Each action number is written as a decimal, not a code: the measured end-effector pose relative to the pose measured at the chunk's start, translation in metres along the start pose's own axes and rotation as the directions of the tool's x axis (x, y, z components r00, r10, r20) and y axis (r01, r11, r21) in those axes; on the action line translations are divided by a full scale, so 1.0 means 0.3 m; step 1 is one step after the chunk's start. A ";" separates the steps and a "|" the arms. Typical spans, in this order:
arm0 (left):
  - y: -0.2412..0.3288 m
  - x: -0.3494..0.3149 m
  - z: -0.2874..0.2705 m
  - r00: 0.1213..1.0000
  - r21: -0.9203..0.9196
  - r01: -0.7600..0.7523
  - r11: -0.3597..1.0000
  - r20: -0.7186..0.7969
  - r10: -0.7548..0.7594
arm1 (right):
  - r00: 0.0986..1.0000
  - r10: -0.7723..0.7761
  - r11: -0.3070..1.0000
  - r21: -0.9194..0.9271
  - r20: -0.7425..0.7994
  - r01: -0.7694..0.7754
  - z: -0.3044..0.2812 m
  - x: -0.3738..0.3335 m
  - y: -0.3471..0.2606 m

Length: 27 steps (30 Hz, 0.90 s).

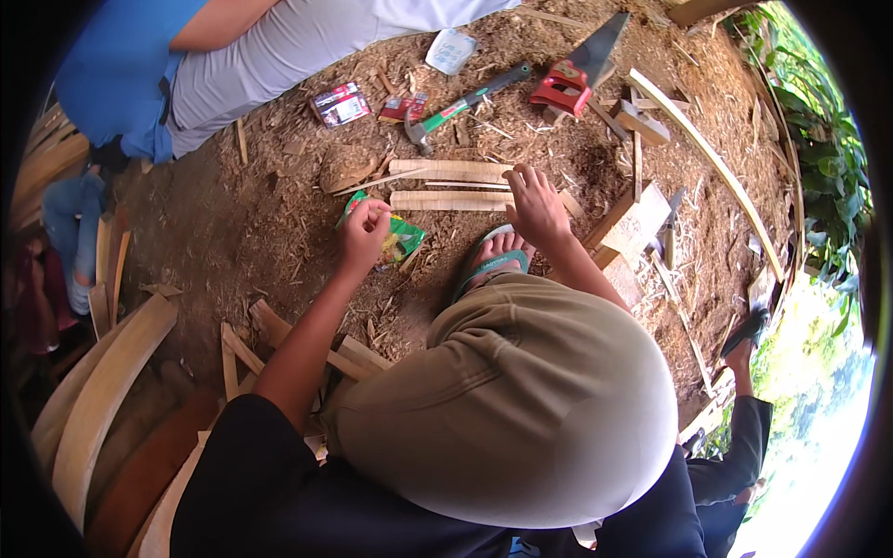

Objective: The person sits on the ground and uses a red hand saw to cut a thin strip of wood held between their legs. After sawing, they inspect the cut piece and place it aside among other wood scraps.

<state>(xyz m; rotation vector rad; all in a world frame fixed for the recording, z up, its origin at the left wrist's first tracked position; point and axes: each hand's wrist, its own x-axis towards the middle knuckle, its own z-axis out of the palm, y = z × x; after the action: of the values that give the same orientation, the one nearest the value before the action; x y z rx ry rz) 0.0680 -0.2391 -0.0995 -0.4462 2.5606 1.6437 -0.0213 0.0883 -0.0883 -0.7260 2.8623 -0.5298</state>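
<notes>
My left hand is closed, fingertips pinched together; whatever is in them, if anything, is too small to make out. Just behind and below it lies a crumpled green plastic packet. Two pale wooden slats, an upper one and a lower one, lie side by side on the ground, with thin wood strips beside them. At their right ends is my right hand, fingers apart and bent downward, holding nothing visible. Whether its fingertips touch the slats I cannot tell. My sandalled foot rests between my hands.
Beyond the slats lie a claw hammer, a red-handled handsaw and small packets. Wood blocks and a long curved strip lie to the right. Curved boards stand at left. A person in blue sits across.
</notes>
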 end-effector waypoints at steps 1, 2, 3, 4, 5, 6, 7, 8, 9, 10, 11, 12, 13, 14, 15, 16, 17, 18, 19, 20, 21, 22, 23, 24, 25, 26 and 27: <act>0.017 0.025 0.008 1.000 0.002 -0.016 1.000 0.007 0.016 | 0.999 0.044 0.999 0.000 -0.017 -0.044 0.014 0.017 0.003; 0.036 0.051 0.016 0.999 0.003 -0.033 0.999 0.013 0.032 | 0.999 0.050 0.999 0.019 0.020 -0.050 0.018 0.026 0.017; 0.055 0.076 0.026 0.999 0.002 -0.048 0.999 0.020 0.048 | 0.997 0.054 0.998 0.037 0.057 -0.056 0.018 0.033 0.035; 0.095 0.094 0.026 0.996 0.059 -0.080 0.995 0.032 0.078 | 0.994 0.055 0.996 0.065 0.094 -0.061 0.021 0.041 0.031; 0.116 0.115 0.015 0.996 0.136 -0.090 0.987 0.036 0.086 | 0.997 0.019 0.997 0.067 0.077 -0.024 0.028 0.049 0.024; 0.139 0.135 0.007 0.995 0.212 -0.100 0.972 0.041 0.093 | 0.998 -0.016 0.998 0.068 0.060 0.012 0.036 0.057 0.016; 0.152 0.156 0.003 0.994 0.283 -0.111 0.953 0.046 0.102 | 0.998 -0.050 0.997 0.065 0.042 0.047 0.041 0.063 0.004; 0.113 0.185 -0.007 0.994 0.220 -0.106 0.970 0.027 0.103 | 0.995 -0.087 0.996 0.024 0.055 0.086 0.049 0.082 -0.010; 0.075 0.198 -0.032 0.995 0.274 -0.094 0.957 0.034 0.089 | 0.990 -0.112 0.994 -0.003 0.081 0.113 0.058 0.104 -0.026; 0.068 0.210 -0.039 0.996 0.323 -0.084 0.943 0.049 0.072 | 0.986 -0.127 0.991 -0.032 0.112 0.132 0.071 0.121 -0.041; 0.069 0.218 -0.041 0.997 0.374 -0.070 0.925 0.060 0.052 | 0.979 -0.145 0.986 -0.056 0.145 0.155 0.087 0.140 -0.059; 0.070 0.221 -0.039 0.997 0.432 -0.007 0.902 0.068 -0.024 | 0.977 -0.162 0.979 -0.100 0.141 0.177 0.101 0.155 -0.077; 0.077 0.221 -0.037 0.997 0.466 -0.028 0.884 0.073 -0.006 | 0.975 -0.167 0.978 -0.101 0.143 0.182 0.111 0.164 -0.088; 0.083 0.220 -0.032 0.997 0.500 -0.049 0.865 0.077 0.012 | 0.974 -0.173 0.977 -0.102 0.145 0.188 0.118 0.172 -0.096; 0.090 0.222 -0.027 0.996 0.532 -0.069 0.844 0.083 0.030 | 0.973 -0.178 0.976 -0.103 0.148 0.194 0.125 0.180 -0.104; 0.089 0.223 -0.024 0.995 0.539 -0.083 0.838 0.086 0.044 | 0.973 -0.154 0.979 -0.108 0.172 0.174 0.135 0.187 -0.109; 0.088 0.225 -0.020 0.994 0.545 -0.098 0.833 0.089 0.058 | 0.972 -0.166 0.976 -0.111 0.164 0.186 0.144 0.192 -0.108; 0.088 0.228 -0.018 0.993 0.551 -0.113 0.827 0.094 0.072 | 0.971 -0.178 0.974 -0.114 0.157 0.197 0.151 0.200 -0.106; 0.083 0.228 -0.015 0.993 0.550 -0.110 0.828 0.092 0.072 | 0.970 -0.190 0.971 -0.118 0.152 0.209 0.155 0.203 -0.106; 0.078 0.229 -0.013 0.993 0.549 -0.109 0.829 0.090 0.071 | 0.967 -0.205 0.967 -0.124 0.149 0.224 0.159 0.203 -0.106; 0.074 0.230 -0.012 0.994 0.548 -0.107 0.830 0.088 0.070 | 0.965 -0.219 0.962 -0.131 0.146 0.238 0.163 0.203 -0.105; 0.066 0.231 -0.010 0.994 0.547 -0.104 0.831 0.082 0.070 | 0.961 -0.236 0.957 -0.138 0.144 0.255 0.162 0.202 -0.106; 0.058 0.235 -0.009 0.995 0.547 -0.100 0.831 0.075 0.070 | 0.962 -0.240 0.954 -0.150 0.130 0.259 0.162 0.199 -0.109; 0.050 0.238 -0.010 0.995 0.547 -0.095 0.832 0.068 0.069 | 0.962 -0.246 0.951 -0.162 0.116 0.263 0.161 0.194 -0.113; 0.048 0.242 -0.006 0.994 0.551 -0.105 0.828 0.072 0.079 | 0.963 -0.249 0.948 -0.177 0.103 0.264 0.165 0.188 -0.111; 0.047 0.246 -0.004 0.993 0.555 -0.115 0.824 0.075 0.088 | 0.960 -0.261 0.939 -0.202 0.101 0.277 0.169 0.184 -0.108; 0.045 0.245 -0.002 0.992 0.560 -0.124 0.819 0.078 0.097 | 0.957 -0.274 0.930 -0.227 0.100 0.290 0.173 0.182 -0.106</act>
<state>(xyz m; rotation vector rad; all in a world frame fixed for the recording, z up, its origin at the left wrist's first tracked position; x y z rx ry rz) -0.0060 -0.2496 -0.1028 -0.2060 2.8974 0.8134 -0.0437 0.0202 -0.1273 -1.1840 2.8028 -0.1844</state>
